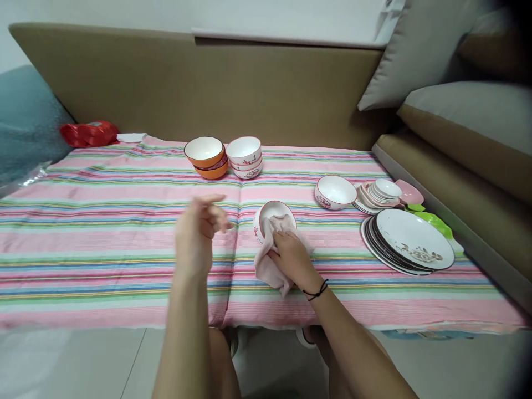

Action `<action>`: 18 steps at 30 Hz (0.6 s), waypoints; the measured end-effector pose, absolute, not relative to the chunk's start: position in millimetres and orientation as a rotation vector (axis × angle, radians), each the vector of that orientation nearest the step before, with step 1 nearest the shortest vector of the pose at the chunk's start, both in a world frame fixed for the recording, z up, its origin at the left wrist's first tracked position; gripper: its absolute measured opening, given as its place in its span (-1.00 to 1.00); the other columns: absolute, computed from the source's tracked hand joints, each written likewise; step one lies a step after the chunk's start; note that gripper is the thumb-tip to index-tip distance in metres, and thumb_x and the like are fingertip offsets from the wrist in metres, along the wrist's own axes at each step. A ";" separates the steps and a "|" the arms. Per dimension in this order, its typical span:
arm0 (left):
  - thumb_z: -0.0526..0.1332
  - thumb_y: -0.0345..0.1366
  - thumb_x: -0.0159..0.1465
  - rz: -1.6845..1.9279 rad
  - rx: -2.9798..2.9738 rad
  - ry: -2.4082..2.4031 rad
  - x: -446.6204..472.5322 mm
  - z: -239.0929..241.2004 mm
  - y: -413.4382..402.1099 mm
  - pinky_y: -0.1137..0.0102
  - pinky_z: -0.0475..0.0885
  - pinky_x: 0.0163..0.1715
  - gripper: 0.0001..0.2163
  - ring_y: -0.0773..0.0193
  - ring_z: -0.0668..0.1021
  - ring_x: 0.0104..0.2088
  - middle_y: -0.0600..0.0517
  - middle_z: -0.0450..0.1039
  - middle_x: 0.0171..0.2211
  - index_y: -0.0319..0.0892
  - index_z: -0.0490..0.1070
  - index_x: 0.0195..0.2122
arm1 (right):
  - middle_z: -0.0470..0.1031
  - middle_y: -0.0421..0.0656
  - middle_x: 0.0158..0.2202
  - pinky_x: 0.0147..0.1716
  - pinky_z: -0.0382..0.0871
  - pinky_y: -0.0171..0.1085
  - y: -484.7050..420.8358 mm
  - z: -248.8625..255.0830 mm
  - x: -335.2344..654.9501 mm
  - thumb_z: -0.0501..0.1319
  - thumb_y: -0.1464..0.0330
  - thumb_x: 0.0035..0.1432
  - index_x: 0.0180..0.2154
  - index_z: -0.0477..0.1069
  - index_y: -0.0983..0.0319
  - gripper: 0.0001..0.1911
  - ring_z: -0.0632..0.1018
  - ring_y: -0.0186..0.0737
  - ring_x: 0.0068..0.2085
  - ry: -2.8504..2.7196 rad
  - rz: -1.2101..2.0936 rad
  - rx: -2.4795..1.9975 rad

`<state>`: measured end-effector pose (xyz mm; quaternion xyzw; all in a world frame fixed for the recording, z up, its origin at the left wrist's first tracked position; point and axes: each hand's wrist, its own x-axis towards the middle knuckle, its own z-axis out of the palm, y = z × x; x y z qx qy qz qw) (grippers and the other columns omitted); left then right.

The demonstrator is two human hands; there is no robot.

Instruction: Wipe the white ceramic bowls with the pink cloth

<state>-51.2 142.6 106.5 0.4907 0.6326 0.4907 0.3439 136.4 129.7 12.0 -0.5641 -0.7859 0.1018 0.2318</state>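
My right hand [294, 256] grips a pale pink cloth [266, 267] and presses part of it into a white bowl [271, 210] with a red rim. The bowl leans on the striped cover, its opening tilted toward me. To its left, my left hand [203, 221] is raised over the cover, a little blurred by motion. Its fingers are loosely bent and apart, and nothing is in them. Another white red-rimmed bowl [336, 192] stands upright to the right, touched by neither hand.
Toward the back stand a stack of orange bowls [213, 173] and a stack of white bowls [245, 151]. On the right are stacked plates [409, 235], small dishes [386, 188] and a green leaf-shaped dish [434, 223]. Cushions [469, 122] border that side; a red bag [89, 134] lies far left.
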 end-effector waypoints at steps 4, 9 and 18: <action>0.21 -0.04 0.19 1.069 1.331 1.279 -28.2 56.9 160.5 0.42 0.46 -0.39 -0.69 0.26 0.54 -0.37 -0.01 0.54 -0.32 -0.19 0.51 -0.23 | 0.54 -0.01 -0.30 -0.16 0.36 -0.16 131.5 15.4 136.0 0.17 0.37 0.24 -0.28 0.45 0.31 -0.86 0.52 -0.05 -0.23 -2.204 0.294 -1.517; 0.15 0.04 0.21 0.946 1.318 1.255 -17.3 31.8 176.1 0.32 0.42 -0.18 -0.62 0.18 0.52 -0.22 -0.03 0.51 -0.20 -0.18 0.45 -0.18 | 0.55 -0.05 -0.20 -0.24 0.37 -0.24 127.9 18.3 131.9 0.10 0.38 0.27 -0.03 0.38 0.29 -0.75 0.55 -0.11 -0.21 -2.085 0.481 -1.329; 0.05 0.10 0.26 0.926 1.289 1.372 -21.6 37.1 176.5 0.31 0.44 -0.31 -0.59 0.23 0.49 -0.43 0.06 0.40 -0.49 -0.18 0.41 -0.32 | 0.55 0.07 -0.14 0.04 0.31 -0.01 130.8 12.6 132.6 0.13 0.41 0.23 -0.04 0.44 0.36 -0.72 0.51 0.02 -0.06 -2.304 0.263 -1.518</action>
